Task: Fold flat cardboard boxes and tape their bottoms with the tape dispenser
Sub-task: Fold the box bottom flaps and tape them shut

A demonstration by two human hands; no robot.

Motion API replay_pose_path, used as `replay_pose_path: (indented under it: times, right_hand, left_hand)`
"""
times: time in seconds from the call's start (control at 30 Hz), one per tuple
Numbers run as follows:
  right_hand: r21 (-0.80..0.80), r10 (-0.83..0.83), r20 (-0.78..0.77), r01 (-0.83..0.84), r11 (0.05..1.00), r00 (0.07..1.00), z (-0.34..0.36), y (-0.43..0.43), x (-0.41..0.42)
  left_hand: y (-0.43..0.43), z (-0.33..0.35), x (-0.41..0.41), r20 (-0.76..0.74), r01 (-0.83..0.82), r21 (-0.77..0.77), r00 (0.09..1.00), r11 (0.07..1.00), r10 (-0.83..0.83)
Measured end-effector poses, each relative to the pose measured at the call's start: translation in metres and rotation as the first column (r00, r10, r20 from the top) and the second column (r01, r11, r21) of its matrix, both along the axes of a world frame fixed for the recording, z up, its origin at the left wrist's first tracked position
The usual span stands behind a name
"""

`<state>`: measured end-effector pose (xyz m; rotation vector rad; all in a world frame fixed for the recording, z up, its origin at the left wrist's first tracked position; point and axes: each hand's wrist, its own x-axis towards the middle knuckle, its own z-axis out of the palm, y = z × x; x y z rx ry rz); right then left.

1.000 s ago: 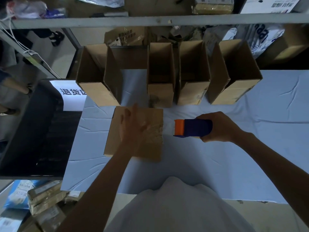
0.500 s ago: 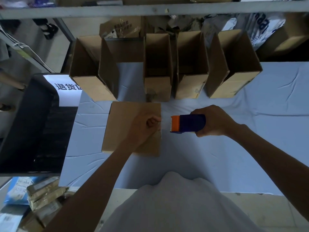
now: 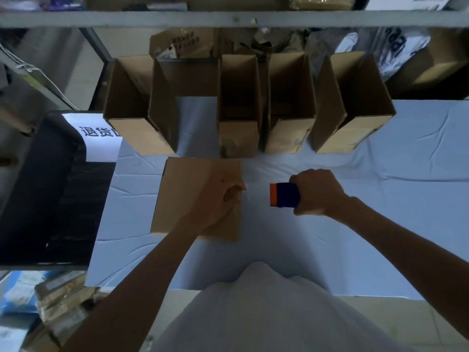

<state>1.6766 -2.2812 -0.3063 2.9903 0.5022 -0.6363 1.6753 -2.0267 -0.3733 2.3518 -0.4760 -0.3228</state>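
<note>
Head | blue-clothed table point(image 3: 355, 224), shelf point(image 3: 152, 19) above | left hand point(image 3: 215, 201) pinches box point(image 3: 185, 194) | right hand point(image 3: 317, 193) grips tape dispenser point(image 3: 284, 195)

One wide-angle view, worn on the person's head, looks forward and steeply down over the shirt point(image 3: 266, 316) onto the table point(image 3: 380, 204). The table's near edge crosses low in frame, and its far edge lies below a shelf rail point(image 3: 228, 19) along the top. Its left edge shows, while its right edge runs out of frame. The left hand point(image 3: 220, 199) and the right hand point(image 3: 317, 193), gripping the dispenser point(image 3: 284, 195), sit close at mid-frame.
</note>
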Motion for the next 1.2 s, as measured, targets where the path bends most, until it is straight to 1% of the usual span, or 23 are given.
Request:
replay_pose_path:
  times: [0.07, 0.13, 0.2, 0.23, 0.27, 0.33, 0.37, 0.4, 0.43, 0.47, 0.5, 0.53, 0.57, 0.6, 0.67, 0.77, 0.83, 0.9, 0.97, 1.03, 1.1, 1.13, 1.2]
  right_hand:
    - [0.123, -0.06, 0.027, 0.057, 0.991, 0.998, -0.005, -0.014, -0.009]
    - [0.254, -0.091, 0.047, 0.076, 0.964, 0.995, -0.011, -0.019, -0.014]
    - [0.317, -0.047, 0.124, 0.005, 0.948, 0.991, -0.024, -0.028, -0.018]
    - [0.349, -0.026, 0.167, -0.034, 0.936, 0.986, -0.031, -0.033, -0.021]
    - [0.393, -0.015, 0.204, -0.068, 0.917, 0.979, -0.04, -0.037, -0.025]
    - [0.475, -0.02, 0.304, -0.133, 0.87, 0.952, -0.06, -0.043, -0.035]
    - [0.49, -0.044, 0.364, -0.151, 0.858, 0.931, -0.069, -0.046, -0.04]
    - [0.497, -0.086, 0.409, -0.143, 0.856, 0.908, -0.077, -0.048, -0.044]
    - [0.506, -0.14, 0.436, -0.114, 0.855, 0.889, -0.083, -0.047, -0.049]
    - [0.508, -0.19, 0.458, -0.08, 0.858, 0.868, -0.088, -0.046, -0.053]
    - [0.498, -0.225, 0.478, -0.051, 0.866, 0.849, -0.094, -0.045, -0.057]
    - [0.481, -0.242, 0.485, -0.025, 0.877, 0.84, -0.101, -0.045, -0.061]
    - [0.474, -0.258, 0.475, 0.003, 0.881, 0.841, -0.108, -0.045, -0.064]
    - [0.48, -0.278, 0.457, 0.028, 0.877, 0.845, -0.115, -0.045, -0.066]
    - [0.49, -0.308, 0.428, 0.069, 0.869, 0.85, -0.126, -0.044, -0.073]
    - [0.466, -0.316, 0.356, 0.126, 0.876, 0.88, -0.126, -0.041, -0.078]
    - [0.436, -0.337, 0.313, 0.181, 0.881, 0.888, -0.118, -0.035, -0.077]
    - [0.452, -0.345, 0.307, 0.183, 0.873, 0.887, -0.097, -0.022, -0.075]
    - [0.641, -0.404, 0.247, 0.165, 0.75, 0.881, -0.064, 0.005, -0.072]
    - [0.844, -0.443, 0.017, 0.225, 0.487, 0.896, -0.024, 0.04, -0.067]
    - [0.921, -0.395, -0.148, 0.272, 0.279, 0.907, 0.005, 0.072, -0.06]
    - [0.932, -0.39, -0.159, 0.268, 0.244, 0.907, 0.013, 0.084, -0.056]
    - [0.928, -0.469, -0.118, 0.266, 0.263, 0.875, 0.018, 0.101, -0.047]
  left_hand:
    - [-0.004, -0.003, -0.004, 0.202, 0.104, 0.237, 0.967, 0.966, -0.154]
    - [-0.008, 0.005, 0.0, 0.3, 0.076, 0.379, 0.933, 0.922, -0.2]
    - [-0.015, 0.012, 0.002, 0.277, 0.191, 0.58, 0.868, 0.792, -0.413]
    - [-0.017, 0.01, -0.001, 0.242, 0.22, 0.704, 0.819, 0.675, -0.52]
    - [-0.021, 0.005, -0.002, 0.15, 0.257, 0.74, 0.838, 0.622, -0.525]
    - [-0.026, 0.017, 0.003, 0.147, 0.197, 0.623, 0.921, 0.757, -0.361]
    - [-0.025, 0.016, 0.009, 0.117, 0.204, 0.491, 0.948, 0.847, -0.297]
    - [-0.026, 0.021, 0.013, -0.027, 0.284, 0.307, 0.957, 0.908, -0.29]
    - [-0.026, 0.026, 0.015, -0.172, 0.378, 0.125, 0.919, 0.917, -0.355]
    - [-0.025, 0.02, 0.019, -0.209, 0.374, 0.054, 0.911, 0.926, -0.356]
    - [-0.025, 0.017, 0.025, -0.148, 0.237, 0.108, 0.964, 0.965, -0.22]
    - [-0.026, 0.013, 0.027, 0.066, -0.001, 0.216, 0.998, 0.976, -0.013]
    - [-0.028, 0.014, 0.03, 0.152, -0.145, 0.319, 0.983, 0.937, 0.101]
    - [-0.03, 0.014, 0.031, 0.135, -0.178, 0.385, 0.981, 0.905, 0.136]
    - [-0.033, 0.015, 0.035, 0.037, -0.093, 0.455, 0.996, 0.886, 0.086]
    - [-0.031, 0.029, 0.04, 0.064, -0.122, 0.496, 0.993, 0.86, 0.104]
    - [-0.026, 0.045, 0.033, 0.11, -0.183, 0.484, 0.983, 0.856, 0.148]
    - [-0.014, 0.07, 0.028, 0.154, -0.319, 0.354, 0.947, 0.879, 0.282]
    - [0.007, 0.097, 0.02, 0.171, -0.53, 0.113, 0.844, 0.84, 0.509]
    - [0.026, 0.118, 0.004, 0.082, -0.665, -0.071, 0.739, 0.743, 0.669]
    - [0.035, 0.122, -0.018, -0.067, -0.713, -0.211, 0.693, 0.669, 0.718]
    - [0.036, 0.118, -0.029, -0.131, -0.729, -0.263, 0.676, 0.632, 0.725]
    - [0.035, 0.1, -0.047, -0.242, -0.774, -0.305, 0.626, 0.555, 0.741]
